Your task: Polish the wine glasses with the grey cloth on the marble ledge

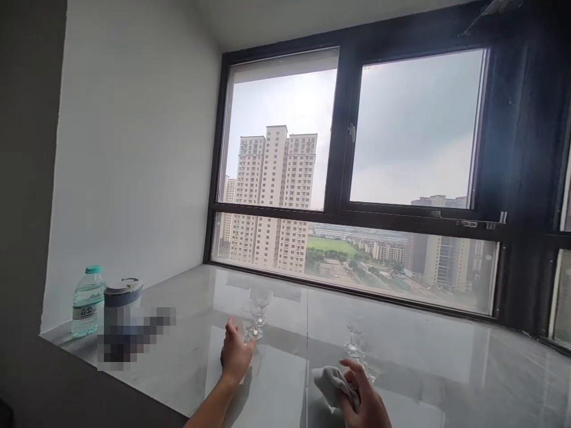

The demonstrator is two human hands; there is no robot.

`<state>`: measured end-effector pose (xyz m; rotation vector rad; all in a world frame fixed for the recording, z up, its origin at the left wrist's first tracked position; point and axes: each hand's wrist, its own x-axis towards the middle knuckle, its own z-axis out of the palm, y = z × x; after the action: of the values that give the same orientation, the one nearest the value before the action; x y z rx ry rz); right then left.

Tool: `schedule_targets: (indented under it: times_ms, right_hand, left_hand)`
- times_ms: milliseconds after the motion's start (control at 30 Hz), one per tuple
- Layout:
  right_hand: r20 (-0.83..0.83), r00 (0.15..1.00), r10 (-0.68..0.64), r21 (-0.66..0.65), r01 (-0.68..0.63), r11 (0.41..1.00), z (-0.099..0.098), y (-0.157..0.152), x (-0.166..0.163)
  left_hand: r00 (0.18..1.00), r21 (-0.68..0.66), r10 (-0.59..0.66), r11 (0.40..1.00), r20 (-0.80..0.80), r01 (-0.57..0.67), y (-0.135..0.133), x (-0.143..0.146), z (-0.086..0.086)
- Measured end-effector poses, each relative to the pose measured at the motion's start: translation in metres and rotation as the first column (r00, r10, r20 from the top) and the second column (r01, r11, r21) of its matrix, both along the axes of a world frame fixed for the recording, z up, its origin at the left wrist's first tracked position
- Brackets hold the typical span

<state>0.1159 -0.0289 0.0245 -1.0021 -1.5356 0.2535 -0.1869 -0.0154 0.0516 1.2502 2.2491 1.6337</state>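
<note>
My left hand [236,353] is by a small group of clear stemmed glasses [260,304] on the glossy sill, its thumb and fingers apart. The nearest glass stands close to the fingertips; whether they touch it I cannot make out. A crumpled light-grey cloth [331,383] is gripped in my right hand [366,395]. Just beyond that hand stands another clear stemmed glass [354,333], upright. Beside the right fingers, part of a further glass [368,371] shows, mostly hidden by the hand.
A water bottle with a green cap [88,303] and a lidded cup [124,291] stand at the left by the wall, next to a blurred-out patch. The grey tiled sill [178,339] runs to the dark-framed window [343,119]. Its front edge drops off at the lower left.
</note>
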Motion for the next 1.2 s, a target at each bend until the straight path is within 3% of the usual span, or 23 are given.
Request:
schedule_targets:
  times_ms: [67,133,267,400,467,567,633,733,800,900,1000,1200]
  right_hand:
    - [0.08,0.994,0.075,-0.055,-0.071,0.996,-0.001,0.001,0.003]
    - [0.173,0.973,0.154,-0.143,-0.13,0.981,-0.001,0.002,0.007]
    - [0.253,0.93,0.266,-0.286,-0.191,0.939,0.001,0.003,0.01]
    - [0.225,0.933,0.28,-0.326,-0.199,0.924,0.0,0.005,0.006]
    - [0.21,0.94,0.268,-0.32,-0.193,0.928,-0.002,0.006,0.004]
    - [0.186,0.952,0.244,-0.274,-0.188,0.943,-0.004,0.007,-0.002]
    - [0.183,0.963,0.198,-0.205,-0.16,0.966,-0.005,0.005,-0.008]
    - [0.2,0.977,0.074,0.003,-0.076,0.997,0.001,0.0,-0.021]
    - [0.224,0.975,0.001,0.153,-0.036,0.988,0.009,-0.003,-0.032]
    - [0.244,0.964,-0.108,0.26,0.042,0.965,0.02,-0.001,-0.049]
    - [0.182,0.967,-0.178,0.24,0.132,0.962,0.021,0.006,-0.058]
    - [-0.038,0.94,-0.338,0.012,0.339,0.941,0.013,0.017,-0.053]
  left_hand:
    - [0.993,-0.116,-0.078,0.989,0.086,0.088,0.005,-0.006,-0.008]
    - [0.987,-0.137,-0.127,0.981,0.098,0.139,0.005,-0.006,-0.012]
    - [0.967,0.026,-0.25,0.968,0.042,0.249,-0.005,0.004,-0.012]
    - [0.895,0.148,-0.426,0.884,-0.136,0.443,-0.012,0.022,-0.007]
    - [0.839,0.073,-0.495,0.85,-0.224,0.521,-0.01,0.034,-0.004]
    - [0.788,-0.1,-0.538,0.839,-0.3,0.534,0.0,0.052,0.0]
    - [0.776,-0.166,-0.537,0.842,-0.331,0.513,0.004,0.061,0.001]
    - [0.713,-0.224,-0.561,0.826,-0.419,0.518,0.002,0.069,0.002]
    - [0.65,-0.265,-0.57,0.817,-0.503,0.512,-0.004,0.071,0.003]
    - [0.608,-0.297,-0.544,0.835,-0.578,0.464,-0.012,0.071,0.006]
    - [0.625,-0.3,-0.51,0.858,-0.59,0.417,-0.013,0.071,0.006]
    - [0.639,-0.274,-0.52,0.85,-0.567,0.45,-0.009,0.071,0.002]
